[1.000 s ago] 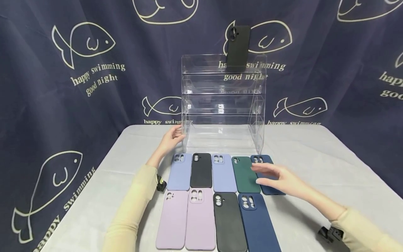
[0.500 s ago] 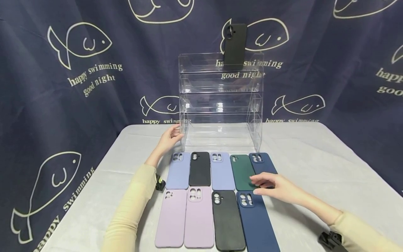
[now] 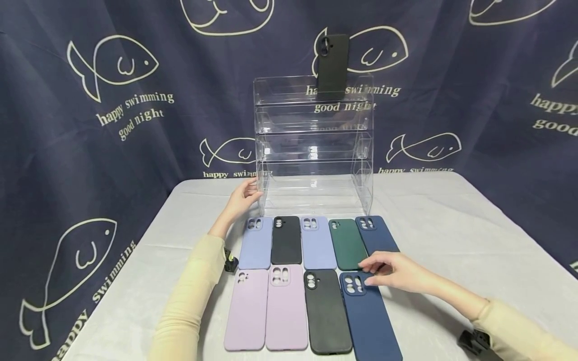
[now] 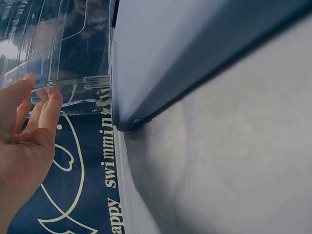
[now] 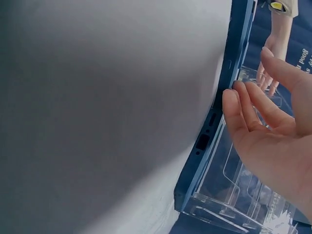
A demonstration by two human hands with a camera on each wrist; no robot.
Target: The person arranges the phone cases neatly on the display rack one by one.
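Note:
My left hand [image 3: 242,198] rests at the left side of a clear tiered display rack [image 3: 316,195]; in the left wrist view its thumb stands apart from the fingers [image 4: 51,109] at the rack's edge. My right hand [image 3: 392,271] is low over the right end of the phone cases, thumb and fingers apart. Its fingertips are by the lower ends of the green phone case [image 3: 348,243] and the back-row dark blue phone case [image 3: 377,234], above the front dark blue phone case [image 3: 373,321]. In the right wrist view, the fingers reach a blue case's edge [image 5: 195,158].
Two light blue cases [image 3: 256,245] and a black case [image 3: 286,240] share the back row. In front lie two lilac cases [image 3: 287,313] and another black case [image 3: 327,316]. One black case [image 3: 333,65] stands upright in the rack's top tier. A fish-print curtain [image 3: 135,125] hangs behind.
My right hand has moved down and toward me, from over the back-row dark blue case to the gap between the rows. The left hand stays at the rack. The view has shifted slightly.

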